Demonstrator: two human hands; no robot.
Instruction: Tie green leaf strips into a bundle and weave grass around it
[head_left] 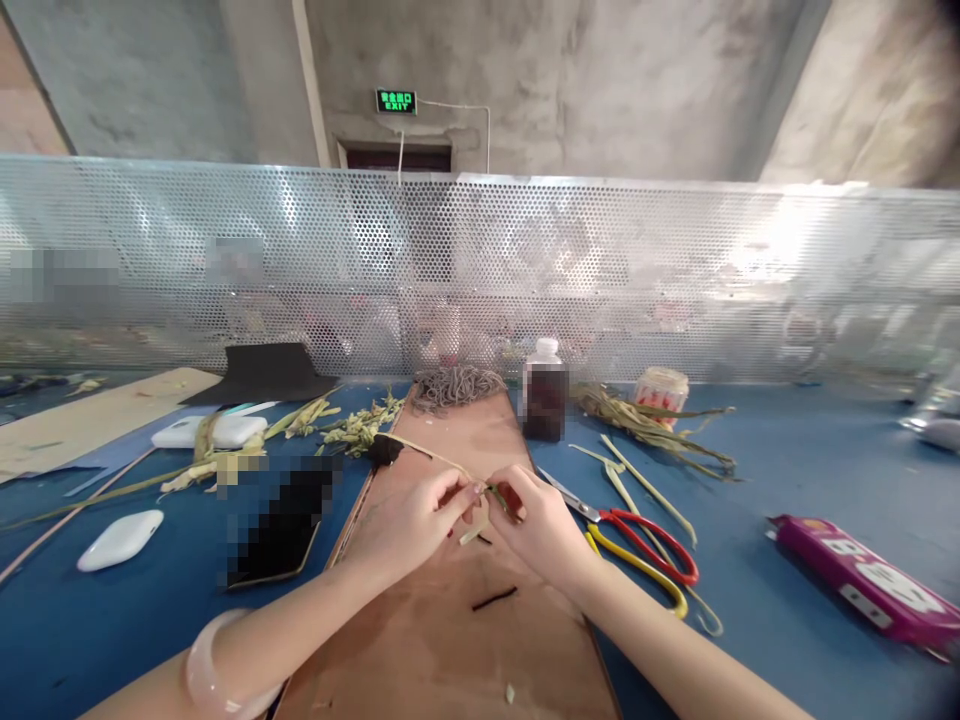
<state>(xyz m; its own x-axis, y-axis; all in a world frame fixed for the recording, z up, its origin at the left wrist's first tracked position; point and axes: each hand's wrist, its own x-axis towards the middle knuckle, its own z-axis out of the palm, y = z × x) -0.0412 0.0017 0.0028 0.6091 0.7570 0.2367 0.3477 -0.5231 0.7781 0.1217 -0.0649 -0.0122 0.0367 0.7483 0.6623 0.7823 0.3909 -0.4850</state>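
Observation:
My left hand (431, 515) and my right hand (536, 515) meet above a brown board (450, 640), their fingertips almost touching. Both are closed in a pinch on a thin plant strip (431, 453), pale along its length and green near my right fingers. The strip runs up and left from my fingers towards a small black clump (385, 449). A pale scrap (474, 535) shows just below my fingertips. Lower on the board lies a short dark piece (495, 598). Scissors (622, 530) with one red and one yellow handle rest right beside my right hand.
Left of the board are a phone (281, 530), a white case (120, 540) and dried plant pieces (364, 425). Grey cord (459, 387) lies at the board's far end. A bottle (545, 395), a jar (661, 392) and a purple packet (862, 580) stand or lie rightward. Perforated metal (480, 260) screens the back.

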